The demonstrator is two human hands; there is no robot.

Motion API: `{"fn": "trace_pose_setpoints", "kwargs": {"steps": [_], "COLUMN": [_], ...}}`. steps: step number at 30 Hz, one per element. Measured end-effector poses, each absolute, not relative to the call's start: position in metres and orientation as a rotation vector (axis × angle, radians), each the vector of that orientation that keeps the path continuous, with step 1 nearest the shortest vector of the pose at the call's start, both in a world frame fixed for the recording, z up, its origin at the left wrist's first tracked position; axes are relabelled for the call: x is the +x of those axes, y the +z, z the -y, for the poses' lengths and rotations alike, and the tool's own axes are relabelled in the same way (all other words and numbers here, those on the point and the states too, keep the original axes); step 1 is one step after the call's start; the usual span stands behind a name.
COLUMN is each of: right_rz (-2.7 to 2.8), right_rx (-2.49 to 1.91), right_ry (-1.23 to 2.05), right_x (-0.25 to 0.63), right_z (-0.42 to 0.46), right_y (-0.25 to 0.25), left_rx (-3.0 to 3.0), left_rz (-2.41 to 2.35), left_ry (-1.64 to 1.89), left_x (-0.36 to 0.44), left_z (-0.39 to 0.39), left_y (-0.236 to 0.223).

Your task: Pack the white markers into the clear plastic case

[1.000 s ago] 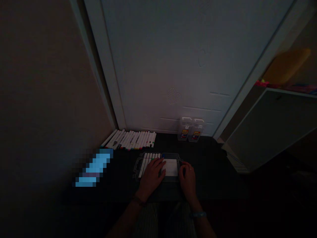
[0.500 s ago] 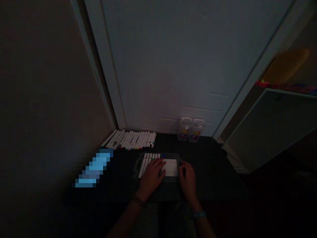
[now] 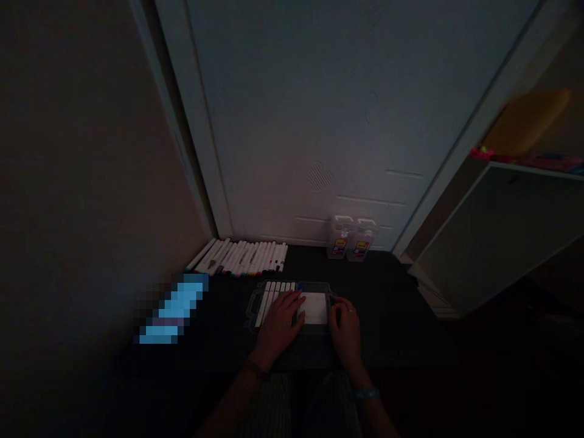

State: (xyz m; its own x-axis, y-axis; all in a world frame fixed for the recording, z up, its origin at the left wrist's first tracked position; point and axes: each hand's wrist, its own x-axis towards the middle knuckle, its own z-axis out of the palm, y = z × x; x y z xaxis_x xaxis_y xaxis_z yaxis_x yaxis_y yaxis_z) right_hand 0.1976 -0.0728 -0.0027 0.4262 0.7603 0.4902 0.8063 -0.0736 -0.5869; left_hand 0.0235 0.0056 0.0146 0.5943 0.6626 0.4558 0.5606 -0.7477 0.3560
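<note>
A clear plastic case (image 3: 314, 288) lies open on the dark table in front of me. White markers (image 3: 269, 301) stand side by side in its left part, and a white card or paper (image 3: 314, 309) lies in the right part. My left hand (image 3: 280, 322) rests across the markers, its fingers stretched out and their tips at the card's left edge. At the case's right edge, my right hand (image 3: 345, 328) has its fingers curled, with thumb and forefinger gripping the rim. A small blue piece (image 3: 300, 286) shows above the card; what lies under my left palm is hidden.
A row of white markers with coloured ends (image 3: 246, 258) lies at the back left of the dark table (image 3: 387, 316). Two clear plastic boxes (image 3: 338, 240) with labels stand at the back against a white panel (image 3: 292, 121). A pixelated blue patch (image 3: 180, 304) covers the left side.
</note>
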Motion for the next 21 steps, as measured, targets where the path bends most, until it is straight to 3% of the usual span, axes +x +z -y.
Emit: {"fn": "trace_pose_setpoints", "kwargs": {"steps": [21], "right_rz": [1.293], "right_rx": [-1.817], "right_ry": [-0.03], "right_x": [0.1978], "right_z": [0.0719], "right_y": [-0.0027], "left_rx": [2.606], "left_rz": [-1.009], "left_ry": [0.889], "left_x": [0.0236], "left_z": [-0.0036], "left_y": [0.0182]}}
